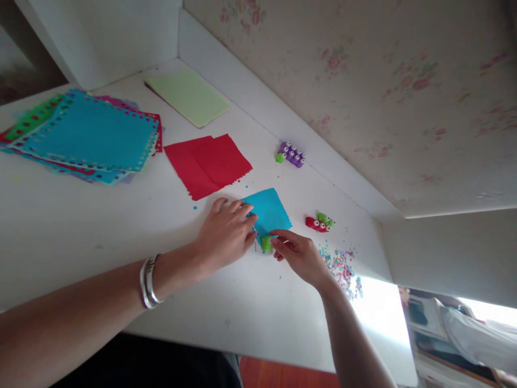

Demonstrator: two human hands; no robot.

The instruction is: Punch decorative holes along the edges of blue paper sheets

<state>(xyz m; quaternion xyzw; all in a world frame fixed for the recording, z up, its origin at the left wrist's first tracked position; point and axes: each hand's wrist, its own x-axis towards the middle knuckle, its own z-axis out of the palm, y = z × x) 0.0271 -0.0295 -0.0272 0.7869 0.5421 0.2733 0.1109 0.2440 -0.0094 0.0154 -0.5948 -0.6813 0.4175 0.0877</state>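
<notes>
A small blue paper square point(270, 210) lies on the white table point(81, 226). My left hand point(226, 231), a silver bangle on its wrist, rests flat on the paper's left edge with fingers stretched out. My right hand point(297, 256) pinches a small green punch point(266, 243) that sits on the near edge of the blue paper.
Folded red paper point(207, 164) lies beyond the blue square. A stack of punched coloured sheets point(84, 132) is at far left, pale green sheets point(188, 97) at the back. Purple punches point(291, 154) and red and green punches point(319, 222) sit near the wall. Paper confetti point(341, 267) is scattered right.
</notes>
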